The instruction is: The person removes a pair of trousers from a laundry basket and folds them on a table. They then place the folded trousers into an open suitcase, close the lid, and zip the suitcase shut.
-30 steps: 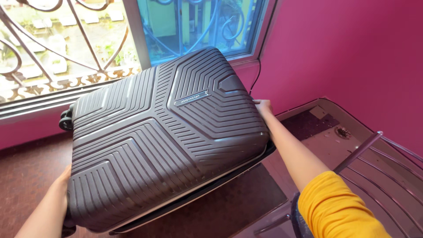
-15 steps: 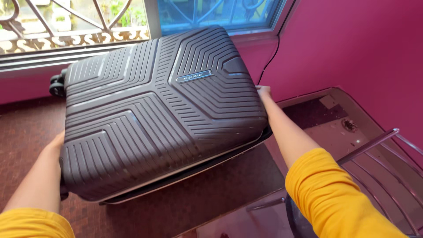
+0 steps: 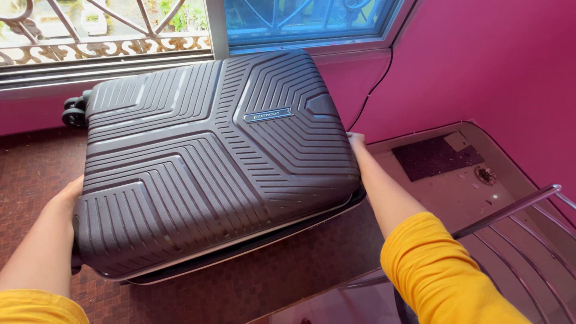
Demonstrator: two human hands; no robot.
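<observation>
A dark grey hard-shell suitcase (image 3: pixel 210 162) with a ridged lid lies flat and tilted in front of me, over a dark red patterned floor (image 3: pixel 288 276). My left hand (image 3: pixel 67 195) grips its near left side. At the far right side, my right hand (image 3: pixel 356 141) holds the edge. The lid sits slightly apart from the lower half along the front seam. Black wheels (image 3: pixel 74 112) stick out at the far left corner. Both my arms wear yellow sleeves.
A barred window (image 3: pixel 120 27) runs along the back above a magenta wall (image 3: pixel 492 72). A black cable (image 3: pixel 375 87) hangs down the wall corner. At the right lies a glass-topped table (image 3: pixel 456 180), with a metal chair frame (image 3: pixel 510 210) over it.
The suitcase has come lower and a little nearer to the floor, with both hands still on its sides. My view has tipped down, showing more floor and less window.
</observation>
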